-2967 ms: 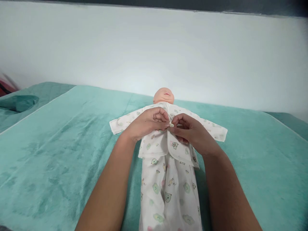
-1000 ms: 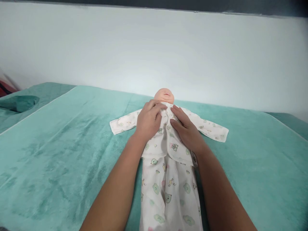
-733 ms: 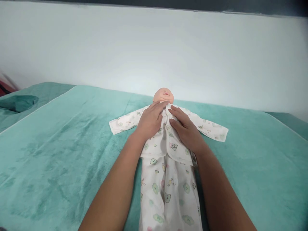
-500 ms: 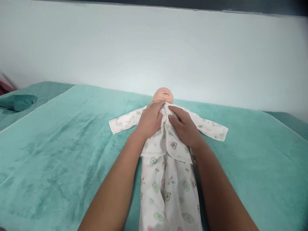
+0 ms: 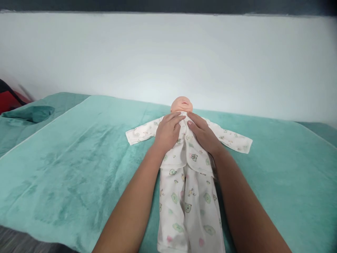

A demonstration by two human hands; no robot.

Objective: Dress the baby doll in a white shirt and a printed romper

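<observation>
A baby doll [image 5: 182, 104] lies on its back, its head toward the wall and its arms stretched out to both sides. It wears a white printed jacket [image 5: 193, 154] and matching trousers [image 5: 193, 207]. My left hand [image 5: 168, 130] rests on the left half of the jacket's chest, fingers extended toward the collar. On the other side of the front opening, my right hand [image 5: 203, 135] lies over the chest with its fingers stretched out. Neither hand is gripping the cloth. The doll's own hands are hidden inside the sleeves.
A teal plush cover [image 5: 79, 168] spreads under the doll. Behind it stands a white wall [image 5: 105, 56] with a dark band along the top. A red and black object [image 5: 10, 100] is at the far left, and dark floor [image 5: 23, 240] shows at the lower left.
The view has shifted slightly, so the doll appears a little further right and more floor shows at lower left. Both hands stay on the chest, their fingers slightly repositioned near the collar.
</observation>
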